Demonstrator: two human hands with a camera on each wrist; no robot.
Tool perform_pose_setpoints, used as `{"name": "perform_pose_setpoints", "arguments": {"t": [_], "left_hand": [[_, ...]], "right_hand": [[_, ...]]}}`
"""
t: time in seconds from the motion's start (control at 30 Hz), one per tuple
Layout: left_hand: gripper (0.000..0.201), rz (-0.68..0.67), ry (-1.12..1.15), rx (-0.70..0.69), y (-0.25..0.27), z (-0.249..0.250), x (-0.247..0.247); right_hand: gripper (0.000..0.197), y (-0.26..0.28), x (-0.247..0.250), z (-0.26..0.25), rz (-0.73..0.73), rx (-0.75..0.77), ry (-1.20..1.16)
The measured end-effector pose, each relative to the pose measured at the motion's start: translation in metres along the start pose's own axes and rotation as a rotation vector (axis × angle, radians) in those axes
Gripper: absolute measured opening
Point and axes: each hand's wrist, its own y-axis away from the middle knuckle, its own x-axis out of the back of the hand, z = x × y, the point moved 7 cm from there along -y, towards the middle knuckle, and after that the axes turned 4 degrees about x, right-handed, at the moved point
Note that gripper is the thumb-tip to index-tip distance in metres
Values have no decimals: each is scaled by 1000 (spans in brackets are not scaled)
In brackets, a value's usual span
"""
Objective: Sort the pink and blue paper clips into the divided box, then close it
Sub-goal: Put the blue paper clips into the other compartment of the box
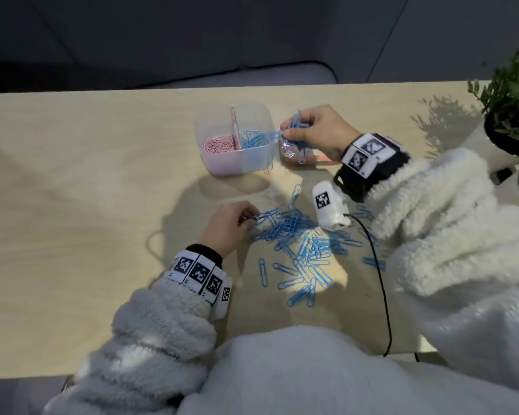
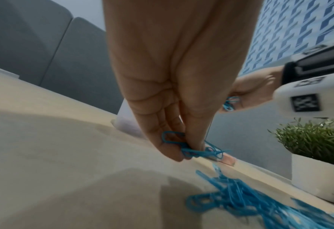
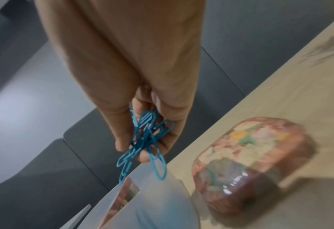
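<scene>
1. I see my right hand (image 1: 318,130) gripping a tangled bunch of blue clips (image 3: 144,139) just beside the translucent divided box (image 1: 246,163)
2. Left hand (image 1: 228,226) pinches several from the table's blue pile (image 1: 300,238)
3. One box, two compartments: pink clips (image 1: 219,143) left, blue right; loose clips too many to count

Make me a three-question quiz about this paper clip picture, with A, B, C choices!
1. Where are the pink clips?
A. left compartment of the box
B. loose on the table
C. in the plant pot

2. What colour are the clips in the right hand?
A. pink
B. blue
C. green

3. Is the box shut?
A. shut
B. open, lid lying beside it
C. upside down

Answers: A, pink fills the side left of the divider; B, the bunch is blue; B, the box's top is uncovered.
</scene>
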Motion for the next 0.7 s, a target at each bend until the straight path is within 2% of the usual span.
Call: {"name": "perform_pose_setpoints", "arguments": {"t": [0.13, 0.17, 0.23, 0.33, 0.43, 0.5, 0.6, 0.7], "left_hand": [[14, -18, -4, -23, -5, 9, 13], [14, -11, 7, -23, -7, 12, 19], [14, 42, 9, -34, -13, 19, 36], [17, 180, -25, -52, -27, 33, 68], [15, 287, -47, -69, -48, 49, 90], [16, 329, -56, -51, -65, 59, 96], [20, 325, -116, 35, -90, 68, 99], [19, 282, -196, 80, -109, 73, 93]], "right_hand": [[4, -37, -19, -17, 35, -26, 93], [13, -44, -23, -18, 49, -42, 126], [27, -54, -32, -22, 52, -43, 196], [26, -61, -43, -22, 19, -62, 163], [26, -54, -37, -21, 37, -46, 86], [25, -46, -20, -20, 116, 20, 53], [25, -22, 7, -6, 238, 64, -15], [15, 8, 19, 11, 260, 52, -30]]}}
